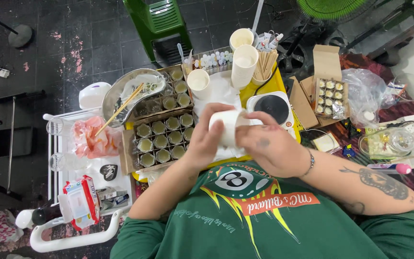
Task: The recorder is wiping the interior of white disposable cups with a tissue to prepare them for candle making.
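Gripping one white paper cup, both hands hover above the crowded yellow table.

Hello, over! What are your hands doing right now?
Left hand and right hand both gripping white paper cup. Tray of small filled jars beside left hand. Nothing blocking.

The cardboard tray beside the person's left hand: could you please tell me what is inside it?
The cardboard tray holds rows of small round jars filled with a pale yellowish-green substance. The left hand, holding a white paper cup, covers the tray's right edge, so anything there is hidden.
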